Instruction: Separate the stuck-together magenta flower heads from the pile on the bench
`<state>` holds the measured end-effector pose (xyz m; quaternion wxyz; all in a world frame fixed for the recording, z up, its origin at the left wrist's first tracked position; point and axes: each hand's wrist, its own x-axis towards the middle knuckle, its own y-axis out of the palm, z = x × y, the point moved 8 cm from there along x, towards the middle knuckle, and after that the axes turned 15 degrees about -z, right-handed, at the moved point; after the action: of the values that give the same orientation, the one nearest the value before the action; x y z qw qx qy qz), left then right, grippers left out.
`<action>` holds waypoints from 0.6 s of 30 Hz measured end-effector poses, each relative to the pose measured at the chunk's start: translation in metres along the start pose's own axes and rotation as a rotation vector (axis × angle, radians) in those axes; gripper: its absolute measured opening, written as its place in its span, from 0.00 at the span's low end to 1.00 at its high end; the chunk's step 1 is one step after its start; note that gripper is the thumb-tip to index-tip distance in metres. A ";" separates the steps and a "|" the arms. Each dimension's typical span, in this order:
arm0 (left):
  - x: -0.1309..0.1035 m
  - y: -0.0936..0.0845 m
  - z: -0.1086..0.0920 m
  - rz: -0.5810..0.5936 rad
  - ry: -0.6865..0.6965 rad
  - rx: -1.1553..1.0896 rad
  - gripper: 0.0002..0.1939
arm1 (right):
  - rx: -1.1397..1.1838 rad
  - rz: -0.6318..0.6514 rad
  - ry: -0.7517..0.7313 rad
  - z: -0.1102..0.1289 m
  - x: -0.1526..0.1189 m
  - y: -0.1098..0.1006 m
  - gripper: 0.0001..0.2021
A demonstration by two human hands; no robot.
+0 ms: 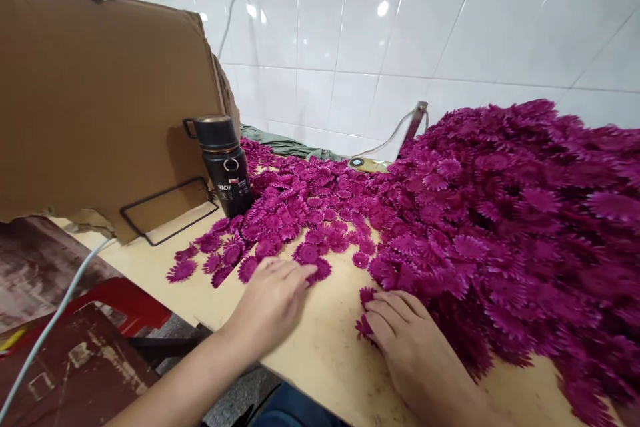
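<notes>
Many magenta flower-shaped pieces lie scattered over the pale table. A tall heap of the same pieces fills the right side. My left hand is low over the table, its fingers bent and close together at a flower piece near the front of the scatter; what its fingertips grip, if anything, is hidden. Beside the heap, my right hand has its fingers curled down over magenta flower pieces, which stick out at its left side.
A black vacuum bottle stands left of the scatter, before a large cardboard sheet and a black wire stand. A roll of tape and green cloth lie at the back, near the tiled wall. A red stool is below left.
</notes>
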<state>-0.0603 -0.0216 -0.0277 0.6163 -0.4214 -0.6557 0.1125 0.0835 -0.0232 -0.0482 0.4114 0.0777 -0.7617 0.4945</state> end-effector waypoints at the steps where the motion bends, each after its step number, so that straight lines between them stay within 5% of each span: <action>1: -0.003 0.003 -0.009 0.019 0.018 -0.058 0.14 | -0.027 -0.028 -0.004 -0.003 -0.006 -0.006 0.14; 7: 0.002 0.050 -0.075 0.237 0.154 -0.213 0.10 | -0.195 -0.019 0.014 -0.050 -0.040 -0.033 0.14; 12: 0.043 0.072 -0.116 0.197 0.229 -0.307 0.11 | -0.360 -0.018 -0.016 -0.089 -0.063 -0.053 0.14; 14: 0.059 0.072 -0.109 0.180 0.210 -0.294 0.10 | -0.371 -0.045 0.001 -0.094 -0.068 -0.061 0.15; 18: 0.077 0.062 -0.053 0.136 -0.024 -0.139 0.14 | -0.309 -0.084 0.093 -0.090 -0.068 -0.072 0.16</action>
<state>0.0222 0.0502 -0.0023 0.5686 -0.5052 -0.6392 0.1132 0.2150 -0.0052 -0.0315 0.4735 0.0226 -0.8049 0.3570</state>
